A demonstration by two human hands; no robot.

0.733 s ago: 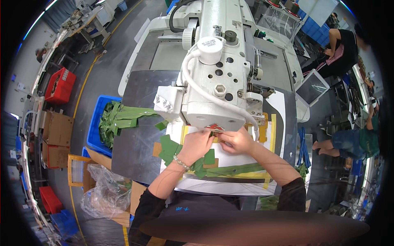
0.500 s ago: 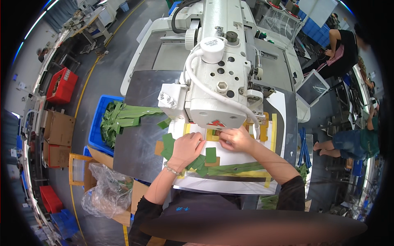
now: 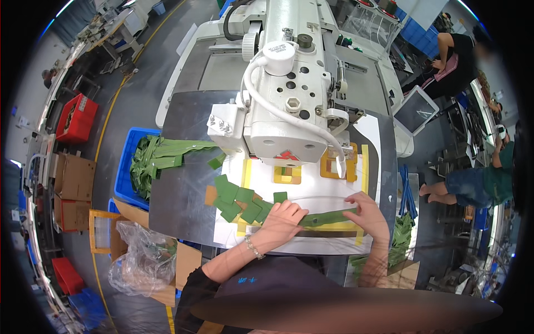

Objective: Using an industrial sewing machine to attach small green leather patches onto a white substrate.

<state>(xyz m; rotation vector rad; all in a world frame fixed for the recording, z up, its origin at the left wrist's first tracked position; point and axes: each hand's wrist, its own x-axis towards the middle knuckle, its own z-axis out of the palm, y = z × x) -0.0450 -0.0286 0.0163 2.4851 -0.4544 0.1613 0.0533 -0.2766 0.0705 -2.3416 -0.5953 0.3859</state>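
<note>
Sewing machine [image 3: 289,106], white, fills the upper middle of view, head overhanging the work surface. Dark grey table [image 3: 178,200] runs under it, with a white sheet [image 3: 328,192] taped down in yellow at my edge. Blue bin [image 3: 129,167] off the table's left side, heaped with long green strips [image 3: 153,161] that spill onto the table top. Clear plastic bag [image 3: 142,261] crumpled on the floor below the bin, beside open cardboard.

Two yellow-orange frames [image 3: 338,168] lie on the white sheet just under the machine head. Small pile of green fabric squares [image 3: 239,203] sits on the sheet's left part, overlapping each other and a tan patch.

Long green strip [image 3: 328,217] lies flat across the front of the sheet, running left to right along the yellow tape line. My left hand [image 3: 281,220] presses down on its left end, fingers spread flat, bracelet at the wrist. My right hand [image 3: 370,214] rests on its right end, fingertips on the cloth. Hands well apart, one at each end of the strip; both lie on it rather than gripping it, and I cannot tell whether either pinches the edge.

Other people stand at benches far right.
</note>
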